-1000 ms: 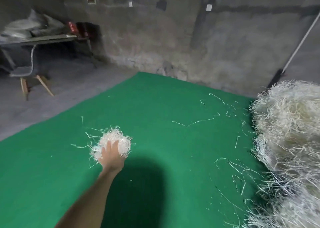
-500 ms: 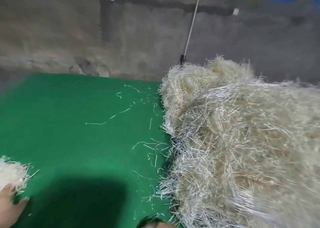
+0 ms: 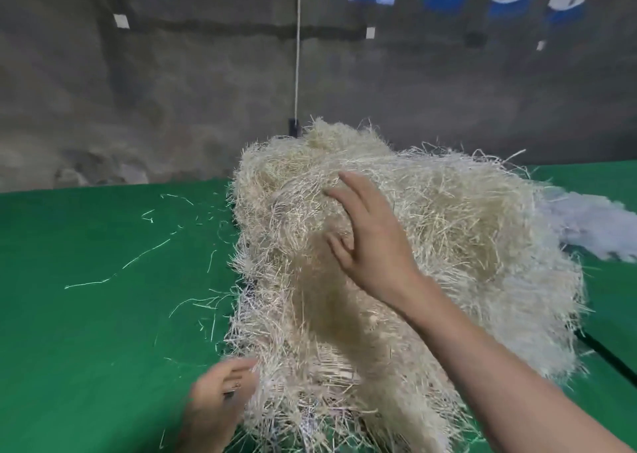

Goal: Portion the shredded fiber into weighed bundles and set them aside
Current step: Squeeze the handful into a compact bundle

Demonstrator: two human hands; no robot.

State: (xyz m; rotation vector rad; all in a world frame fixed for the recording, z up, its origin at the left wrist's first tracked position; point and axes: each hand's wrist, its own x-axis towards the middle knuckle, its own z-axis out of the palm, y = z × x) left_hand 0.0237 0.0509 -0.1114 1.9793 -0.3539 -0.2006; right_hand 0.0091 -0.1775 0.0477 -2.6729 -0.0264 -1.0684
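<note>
A big mound of pale shredded fiber (image 3: 465, 232) fills the middle and right of the head view, resting on a green mat (image 3: 86, 314). My right hand (image 3: 372, 242) reaches over the mound's upper left side, fingers spread and fairly straight, their tips at the strands. My left hand (image 3: 220, 394) is blurred at the pile's lower left edge, fingers touching the loose strands there; whether it holds any I cannot tell.
Loose strands (image 3: 144, 256) lie scattered on the mat to the left. A grey concrete wall (image 3: 172, 108) stands behind, with a thin white cord (image 3: 297, 56) hanging down to the pile. A bluish-white heap (image 3: 593, 225) lies at far right.
The view swung right from the small set-down bundle to the big mound. My left hand left that bundle and came to the pile; my right hand came into view over it.
</note>
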